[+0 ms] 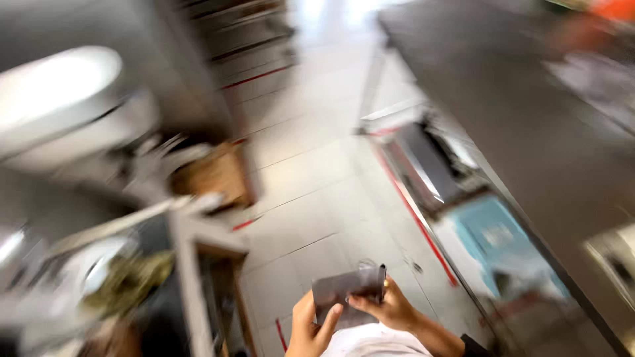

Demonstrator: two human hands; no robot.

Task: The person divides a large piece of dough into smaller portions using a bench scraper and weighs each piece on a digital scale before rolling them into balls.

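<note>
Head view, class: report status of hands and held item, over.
Both hands, left hand and right hand, grip a flat grey pouch. Frame blurred. Nothing blocking.

Flat, dark grey rectangular metal piece (pixel 347 291), blurred, held nearly level between left hand (pixel 309 330) and right hand (pixel 390 309), above the tiled floor.
</note>
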